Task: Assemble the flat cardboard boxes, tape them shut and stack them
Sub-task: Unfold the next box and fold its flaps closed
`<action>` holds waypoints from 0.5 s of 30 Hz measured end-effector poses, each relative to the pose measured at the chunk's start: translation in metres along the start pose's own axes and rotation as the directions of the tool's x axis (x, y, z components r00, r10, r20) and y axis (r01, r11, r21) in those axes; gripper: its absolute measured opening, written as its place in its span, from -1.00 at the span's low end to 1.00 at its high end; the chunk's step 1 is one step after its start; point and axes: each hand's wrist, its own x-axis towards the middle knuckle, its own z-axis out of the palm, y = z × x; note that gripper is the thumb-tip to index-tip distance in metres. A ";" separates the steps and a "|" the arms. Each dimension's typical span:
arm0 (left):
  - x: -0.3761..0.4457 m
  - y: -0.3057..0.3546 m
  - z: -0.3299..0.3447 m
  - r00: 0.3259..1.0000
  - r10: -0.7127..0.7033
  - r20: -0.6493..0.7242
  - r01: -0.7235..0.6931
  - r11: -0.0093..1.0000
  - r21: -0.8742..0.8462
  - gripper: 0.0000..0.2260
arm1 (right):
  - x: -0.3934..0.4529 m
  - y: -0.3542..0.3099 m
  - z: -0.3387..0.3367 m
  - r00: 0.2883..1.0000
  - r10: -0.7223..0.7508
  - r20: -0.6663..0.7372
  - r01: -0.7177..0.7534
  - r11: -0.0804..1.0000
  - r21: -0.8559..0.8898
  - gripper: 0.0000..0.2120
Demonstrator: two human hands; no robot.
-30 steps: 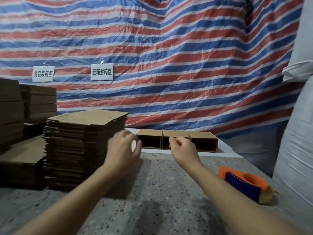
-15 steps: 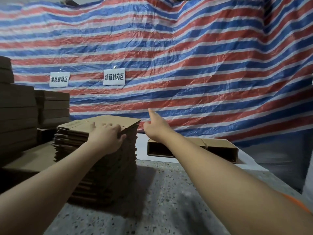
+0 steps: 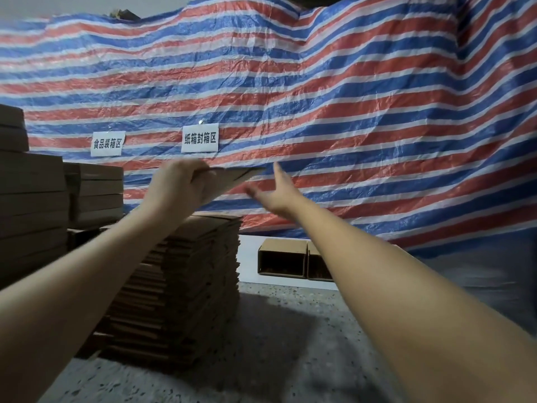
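One flat box (image 3: pixel 229 178) held level, pointing right

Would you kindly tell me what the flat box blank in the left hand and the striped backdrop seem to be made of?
Flat box blank: brown cardboard, matte, thin and stiff, matching the stack below. Striped backdrop: probably woven plastic tarpaulin, with creases and a slight sheen.

The speckled grey table (image 3: pixel 290 359) carries a tall stack of flat cardboard boxes (image 3: pixel 186 286) at left and, farther back, open assembled boxes (image 3: pixel 283 258) on a white sheet (image 3: pixel 248 257).
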 end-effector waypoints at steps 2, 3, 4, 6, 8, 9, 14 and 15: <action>0.019 0.013 -0.012 0.998 0.015 -0.061 -0.019 0.998 -0.063 -0.86 | 0.005 -0.008 -0.019 0.994 0.050 -0.101 -0.016 0.948 0.319 -0.02; 0.026 0.021 -0.016 0.997 0.025 -0.072 -0.031 0.995 -0.091 -0.85 | 0.007 -0.011 -0.029 0.984 0.090 -0.155 -0.020 0.914 0.404 -0.06; 0.033 0.028 -0.020 0.997 0.019 -0.075 -0.028 0.992 -0.125 -0.85 | 0.010 -0.012 -0.040 0.970 0.127 -0.208 -0.021 0.893 0.449 -0.08; 0.042 0.041 -0.026 0.997 -0.025 -0.069 0.010 0.977 -0.214 -0.84 | 0.014 -0.012 -0.063 0.929 0.191 -0.318 -0.003 0.861 0.509 -0.12; 0.049 0.051 -0.030 0.998 -0.065 -0.014 0.057 0.942 -0.329 -0.83 | 0.016 -0.008 -0.088 0.883 0.255 -0.393 0.015 0.823 0.569 -0.18; 0.051 0.056 -0.031 0.996 -0.078 0.032 0.084 0.918 -0.388 -0.82 | 0.014 -0.005 -0.100 0.869 0.282 -0.406 0.011 0.809 0.587 -0.22; 0.059 0.075 -0.019 0.966 -0.195 0.170 0.258 0.764 -0.591 -0.85 | -0.014 0.009 -0.138 0.831 0.325 -0.452 0.005 0.807 0.590 -0.52; 0.060 0.079 -0.014 0.957 -0.225 0.183 0.290 0.725 -0.625 -0.85 | -0.019 0.012 -0.143 0.822 0.316 -0.473 0.018 0.817 0.577 -0.56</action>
